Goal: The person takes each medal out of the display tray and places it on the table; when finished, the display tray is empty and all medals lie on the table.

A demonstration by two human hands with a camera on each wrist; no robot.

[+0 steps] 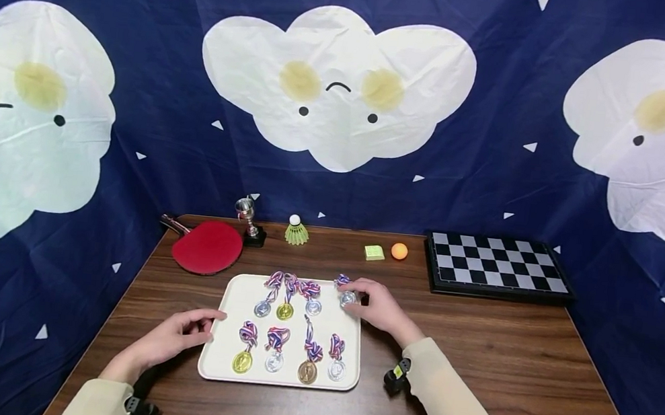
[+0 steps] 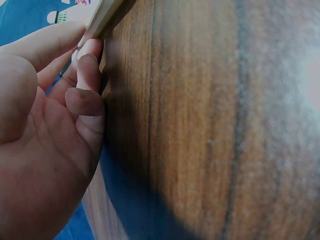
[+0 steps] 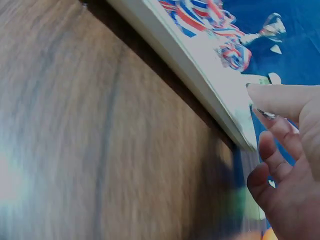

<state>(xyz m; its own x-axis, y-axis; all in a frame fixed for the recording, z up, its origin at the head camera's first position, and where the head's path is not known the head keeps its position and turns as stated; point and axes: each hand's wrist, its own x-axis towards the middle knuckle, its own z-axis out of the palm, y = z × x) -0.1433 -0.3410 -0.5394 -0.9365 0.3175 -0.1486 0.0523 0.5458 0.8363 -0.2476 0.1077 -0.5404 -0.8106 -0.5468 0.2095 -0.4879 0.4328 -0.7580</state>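
Observation:
A cream tray [image 1: 223,375] holds several medals with striped ribbons in two rows. The near row has a gold medal [image 1: 242,362], a silver medal [image 1: 274,362], a bronze medal [image 1: 307,372] and another silver one. My right hand [image 1: 380,305] pinches a silver medal [image 1: 348,298] between thumb and fingers at the tray's far right corner; its ribbon bunches beyond the fingertips. In the right wrist view only a shiny sliver of that medal [image 3: 266,114] shows under the thumb. At the left rim, my left hand [image 1: 175,336] grips the tray's edge with thumb and fingers.
Behind the tray lie a red table tennis paddle [image 1: 208,248], a small trophy cup [image 1: 250,221], a shuttlecock [image 1: 296,232], a pale green block [image 1: 374,252] and an orange ball [image 1: 399,251]. A checkered board [image 1: 497,265] lies back right, before a blue cloth [image 1: 511,186].

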